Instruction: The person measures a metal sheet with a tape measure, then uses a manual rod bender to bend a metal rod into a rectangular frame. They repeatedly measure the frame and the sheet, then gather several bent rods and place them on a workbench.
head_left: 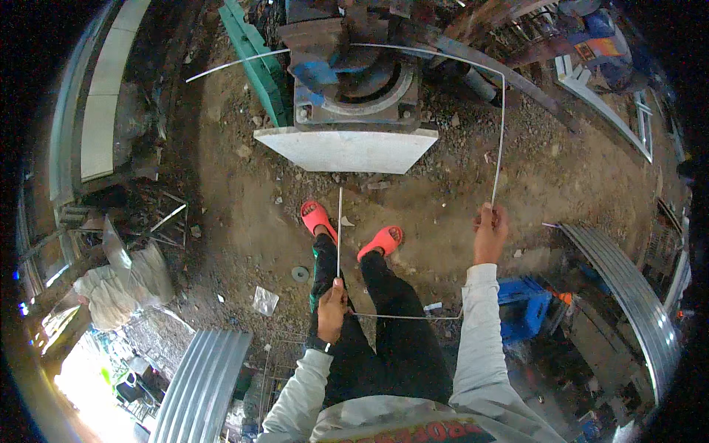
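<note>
A thin metal rod (502, 136), bent at several corners into an open rectangular outline, reaches from the machine at the far side back toward my body. My right hand (490, 230) is closed around the rod's right side. Below it, my forearm hides part of the rod. Near my left thigh, my left hand (332, 314) is closed on the rod's left side, and a straight free end points away from me. The far side crosses a heavy bench machine (347, 77) with a blue-marked head; whether the machine clamps it cannot be made out. The other end sticks out to the left.
A pale board (347, 150) fronts the machine, with a green metal beam (255, 66) to its left. Corrugated sheets (203, 384) lie lower left, more (628, 295) at right. A blue crate (523, 306) stands beside my right forearm. White angled frames (605, 111) lie far right.
</note>
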### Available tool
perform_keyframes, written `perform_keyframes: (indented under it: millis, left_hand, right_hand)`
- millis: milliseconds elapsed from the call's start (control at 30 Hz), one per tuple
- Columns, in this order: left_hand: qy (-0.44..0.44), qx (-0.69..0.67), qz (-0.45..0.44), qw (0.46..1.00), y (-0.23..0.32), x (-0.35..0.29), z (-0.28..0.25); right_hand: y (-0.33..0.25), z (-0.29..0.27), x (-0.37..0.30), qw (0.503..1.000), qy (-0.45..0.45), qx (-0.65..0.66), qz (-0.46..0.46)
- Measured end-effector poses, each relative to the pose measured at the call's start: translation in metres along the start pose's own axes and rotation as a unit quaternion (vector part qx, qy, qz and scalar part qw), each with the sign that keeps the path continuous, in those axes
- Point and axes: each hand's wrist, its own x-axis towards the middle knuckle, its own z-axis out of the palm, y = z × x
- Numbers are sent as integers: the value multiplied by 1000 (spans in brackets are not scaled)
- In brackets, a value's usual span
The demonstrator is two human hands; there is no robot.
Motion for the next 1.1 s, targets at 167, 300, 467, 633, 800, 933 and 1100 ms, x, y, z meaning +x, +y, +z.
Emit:
perform_keyframes:
  millis: [167, 300, 467, 633, 800, 933, 1100]
  left_hand:
    - [-47, -29, -87, 995, -7, 16, -5]
    - [-49, 32, -162, 985, -3, 25, -20]
    - [-51, 40, -200, 978, -3, 45, -29]
    - [-90, -52, -112, 988, 3, 14, -33]
    - [-90, -112, -89, 986, -1, -13, -31]
    - [-142, -201, -91, 965, -13, -14, -30]
    - [-95, -177, -96, 975, -29, -15, -26]
  right_hand:
    - [-23, -7, -2, 993, -68, 47, 80]
    - [-14, -8, -6, 996, -49, 69, 19]
    - [-26, -3, -18, 999, -38, 33, 17]
    - [-50, -21, -6, 984, -122, 56, 121]
    - [-36, -41, 60, 991, -127, 9, -32]
    - [-49, -60, 195, 960, 0, -186, -210]
    - [-97, -64, 319, 799, 36, -540, -262]
